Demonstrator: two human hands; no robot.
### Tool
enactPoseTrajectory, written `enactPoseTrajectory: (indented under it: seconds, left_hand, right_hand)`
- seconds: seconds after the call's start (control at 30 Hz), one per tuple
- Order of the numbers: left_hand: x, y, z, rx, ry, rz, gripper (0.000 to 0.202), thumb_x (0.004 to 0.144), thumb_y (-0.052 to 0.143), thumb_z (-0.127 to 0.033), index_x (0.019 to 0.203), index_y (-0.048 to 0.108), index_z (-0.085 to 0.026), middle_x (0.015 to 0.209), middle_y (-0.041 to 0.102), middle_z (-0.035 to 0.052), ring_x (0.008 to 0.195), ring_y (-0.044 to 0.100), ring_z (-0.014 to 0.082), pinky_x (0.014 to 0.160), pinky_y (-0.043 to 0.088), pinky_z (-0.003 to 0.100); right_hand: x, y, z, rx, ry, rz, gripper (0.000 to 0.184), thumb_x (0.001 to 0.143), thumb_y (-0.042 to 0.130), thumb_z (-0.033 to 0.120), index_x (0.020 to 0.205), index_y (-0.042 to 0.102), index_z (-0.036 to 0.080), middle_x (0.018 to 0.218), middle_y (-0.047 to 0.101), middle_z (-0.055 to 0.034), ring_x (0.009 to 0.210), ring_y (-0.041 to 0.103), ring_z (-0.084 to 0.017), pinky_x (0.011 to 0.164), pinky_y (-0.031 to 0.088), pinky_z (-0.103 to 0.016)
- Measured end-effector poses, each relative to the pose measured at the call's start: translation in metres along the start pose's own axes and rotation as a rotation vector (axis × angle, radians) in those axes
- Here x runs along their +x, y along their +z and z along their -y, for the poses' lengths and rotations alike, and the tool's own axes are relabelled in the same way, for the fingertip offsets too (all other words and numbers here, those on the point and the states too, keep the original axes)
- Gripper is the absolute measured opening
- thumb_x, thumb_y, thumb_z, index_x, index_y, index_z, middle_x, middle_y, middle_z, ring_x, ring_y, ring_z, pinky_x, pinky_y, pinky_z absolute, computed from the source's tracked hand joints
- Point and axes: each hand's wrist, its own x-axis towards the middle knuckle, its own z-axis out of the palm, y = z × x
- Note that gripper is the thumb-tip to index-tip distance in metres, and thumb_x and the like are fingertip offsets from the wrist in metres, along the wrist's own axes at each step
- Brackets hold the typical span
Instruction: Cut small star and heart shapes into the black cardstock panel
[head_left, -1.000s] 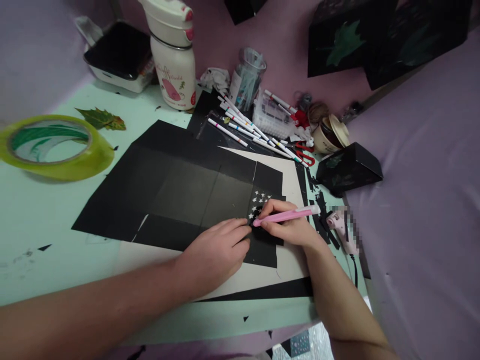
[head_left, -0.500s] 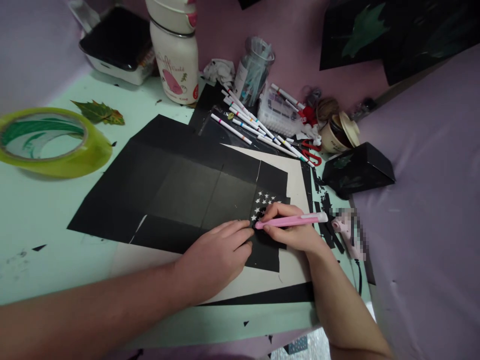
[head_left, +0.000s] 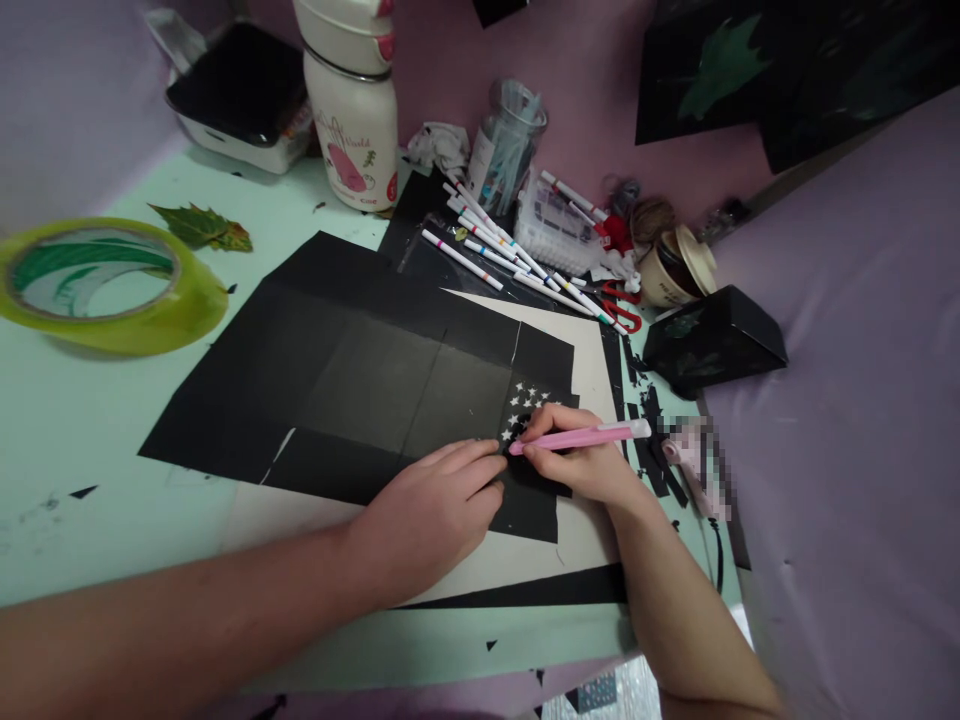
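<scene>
A large black card (head_left: 375,375) with fold lines lies tilted on a white sheet (head_left: 589,345). Near its right end are several small white star shapes (head_left: 514,402), partly covered by my fingers. My left hand (head_left: 435,515) rests flat on the card's lower edge, fingers stretched out beside the stars. In a pen grip, my right hand (head_left: 581,470) holds a slim pink craft knife (head_left: 581,437) with a pale end. Its tip points down at the card just below the stars, close to my left fingertips; the blade itself is too small to make out.
Yellow-green tape (head_left: 202,300) and a leaf (head_left: 202,228) lie left. Behind stand a white bottle (head_left: 352,130) and glass jar (head_left: 506,145). White markers (head_left: 461,259), red-handled scissors (head_left: 628,318), a black box (head_left: 716,340) and black scraps (head_left: 652,440) lie at the right.
The pink craft knife's rear end has shifted very slightly left and down. My left hand stays in place on the card. The whole view has moved a little.
</scene>
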Motion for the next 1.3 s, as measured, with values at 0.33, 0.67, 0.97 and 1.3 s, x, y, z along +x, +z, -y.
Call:
enactPoseTrajectory:
  seconds: [0.33,0.67,0.97,1.3]
  left_hand:
    - [0.0,0.002,0.0,0.004,-0.002,-0.017,0.02,0.09,0.047,-0.014,0.097,0.066,-0.012,0.112,0.065,0.0116,0.119,0.054,0.0241,0.105,0.043,0.041]
    - [-0.001,0.004,0.001,0.024,0.005,-0.023,0.023,0.09,0.045,-0.014,0.097,0.067,-0.012,0.114,0.065,0.0107,0.119,0.054,0.0258,0.102,0.046,0.041]
    - [0.001,0.0,0.0,0.012,-0.013,0.01,0.023,0.091,0.045,-0.014,0.099,0.066,-0.013,0.115,0.065,0.0101,0.12,0.053,0.0241,0.105,0.044,0.04]
    - [0.001,0.0,-0.001,0.004,-0.018,0.005,0.022,0.092,0.045,-0.014,0.1,0.066,-0.013,0.116,0.065,0.0107,0.12,0.054,0.0234,0.106,0.043,0.04]
  right_hand:
    - [-0.001,0.002,0.001,-0.055,-0.026,-0.053,0.007,0.079,0.065,0.016,0.073,0.061,0.019,0.073,0.069,-0.001,0.063,0.058,-0.013,0.056,0.043,-0.023]
    - [-0.009,0.008,0.0,-0.091,-0.043,-0.162,0.01,0.084,0.066,0.027,0.077,0.064,0.02,0.068,0.067,-0.0001,0.056,0.057,-0.012,0.051,0.043,-0.023]
    - [-0.011,0.009,-0.005,-0.285,-0.216,-0.156,0.016,0.087,0.061,0.023,0.071,0.059,0.021,0.07,0.066,-0.003,0.061,0.059,-0.014,0.055,0.044,-0.027]
    - [-0.013,0.008,-0.009,-0.396,-0.293,-0.089,0.022,0.088,0.056,0.023,0.066,0.056,0.023,0.061,0.059,-0.0015,0.053,0.05,-0.013,0.052,0.038,-0.027]
